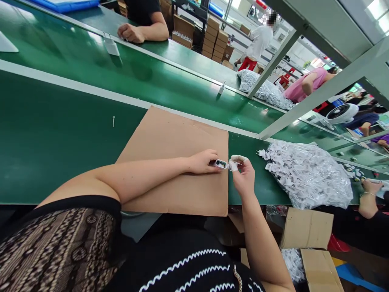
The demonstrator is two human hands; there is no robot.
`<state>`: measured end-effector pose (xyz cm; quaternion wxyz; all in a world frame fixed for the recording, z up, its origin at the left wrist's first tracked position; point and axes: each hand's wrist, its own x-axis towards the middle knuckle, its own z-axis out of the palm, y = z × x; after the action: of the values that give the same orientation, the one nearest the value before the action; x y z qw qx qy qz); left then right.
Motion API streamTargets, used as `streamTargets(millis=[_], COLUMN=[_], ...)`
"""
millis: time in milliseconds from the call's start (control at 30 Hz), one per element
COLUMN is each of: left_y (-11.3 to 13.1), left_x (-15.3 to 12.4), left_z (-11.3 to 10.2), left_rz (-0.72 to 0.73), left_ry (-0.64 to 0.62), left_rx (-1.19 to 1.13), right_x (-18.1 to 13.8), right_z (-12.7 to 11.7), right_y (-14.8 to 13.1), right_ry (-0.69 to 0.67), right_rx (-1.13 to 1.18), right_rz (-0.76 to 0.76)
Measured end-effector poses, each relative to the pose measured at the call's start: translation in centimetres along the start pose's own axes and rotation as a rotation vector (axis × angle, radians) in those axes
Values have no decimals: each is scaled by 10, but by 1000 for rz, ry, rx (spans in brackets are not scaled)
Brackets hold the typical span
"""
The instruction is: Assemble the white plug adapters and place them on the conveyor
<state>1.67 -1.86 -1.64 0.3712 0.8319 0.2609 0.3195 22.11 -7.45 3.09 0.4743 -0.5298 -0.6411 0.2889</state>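
Note:
Over the cardboard sheet [170, 142], my left hand [203, 161] is closed around a white charger housing [221, 164]. The open end of the housing faces right, and a green circuit board shows inside it. Just to the right, past the sheet's edge, is my right hand [245, 176], with white covers on the thumb and fingertips. Its fingers are curled into a pinch close to the housing's open end. Whatever they hold is too small to make out.
A clear bag of white charger parts [306, 174] lies right of my hands. A small pin-like piece [113, 121] is on the left bench. White chargers [112, 48] stand on the green conveyor [170, 77]. A co-worker's hand [131, 33] rests across it; another person's hand [371, 186] is far right.

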Motion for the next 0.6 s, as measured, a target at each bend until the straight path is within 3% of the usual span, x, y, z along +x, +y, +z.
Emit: streamTargets(millis=[100,300,433,600], left_y=[0,1,-2,-3], left_x=[0,-1,-1,0], left_z=[0,1,1,2], left_rz=[-11,2,13,10], left_ry=[9,9,9,13], left_rx=[4,-7,-16,-33], right_x=[4,16,18,18], right_z=[-6,-11,-7,-2], right_y=[-6,-15,-15,-23], right_ry=[-22,-269,-345,-334], right_rx=[-239,-421,-572,-712], right_rz=[-177,-366,-428,-443])
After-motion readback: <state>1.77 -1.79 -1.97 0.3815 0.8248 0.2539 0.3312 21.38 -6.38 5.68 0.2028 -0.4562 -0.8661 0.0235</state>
